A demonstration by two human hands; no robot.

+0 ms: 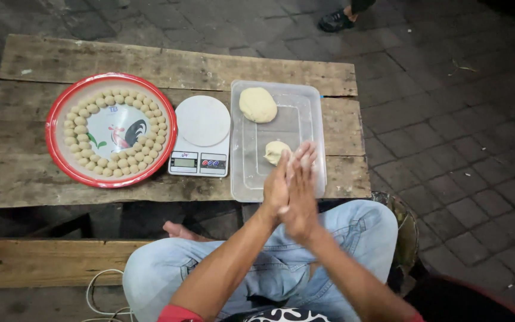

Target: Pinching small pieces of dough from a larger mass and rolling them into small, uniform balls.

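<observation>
From the head view, the left hand [276, 186] and the right hand [301, 194] are pressed flat together, palm to palm, fingers stretched and pointing away from the person toward the far edge of the bench [25, 173]; whether anything lies between the palms cannot be told. They hang over the near end of a clear plastic tray [311, 119], whose near rim lies close to the bench's front edge above the person's jeans-clad knees. Inside the tray, a small lump of dough [274, 151] lies just beyond the fingertips, pale cream and irregular, with no clear long axis. A larger lump of dough [257, 104] rests in the tray's far left corner, smooth, rounded, slightly oval, well apart from the small one with bare tray floor between. Left of the tray, just beside it, stands a white kitchen scale [202, 134] with a round platter. Further left sits a red-rimmed round plate [55, 119] ringed with small dough balls [81, 129]. Bare planks lie along the far edge, and paved floor opens to the right.
</observation>
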